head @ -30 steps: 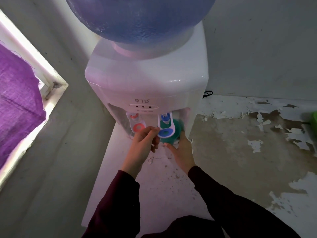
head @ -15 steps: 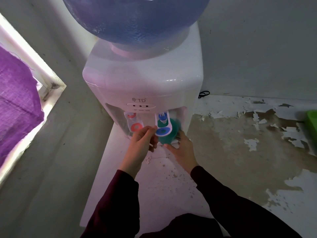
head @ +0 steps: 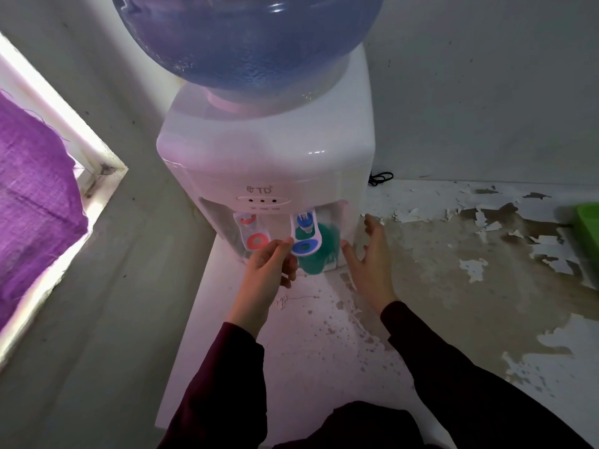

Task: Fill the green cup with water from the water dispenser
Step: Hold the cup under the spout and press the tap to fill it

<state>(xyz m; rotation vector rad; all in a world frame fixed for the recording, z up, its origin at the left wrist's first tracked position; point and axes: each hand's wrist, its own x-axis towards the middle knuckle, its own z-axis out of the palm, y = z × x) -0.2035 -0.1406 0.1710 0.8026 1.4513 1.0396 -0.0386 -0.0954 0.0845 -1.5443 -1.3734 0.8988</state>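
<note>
A white water dispenser (head: 269,163) with a big blue bottle (head: 246,40) on top stands on a white counter. The green cup (head: 319,254) stands in the dispenser's bay, under the blue-tipped tap lever (head: 306,236). A red-tipped lever (head: 254,236) hangs to its left. My left hand (head: 269,270) has its fingers curled, fingertips at the lower left edge of the blue lever. My right hand (head: 369,257) is spread open just right of the cup, apart from it, near the dispenser's right corner.
A purple cloth (head: 35,202) hangs at a bright window on the left. The counter (head: 453,286) right of the dispenser has peeling paint. A green object (head: 588,222) sits at the far right edge. A black cord (head: 381,178) lies behind the dispenser.
My right hand has let go of the green cup and moved right, fingers spread. My left hand stays at the blue lever.
</note>
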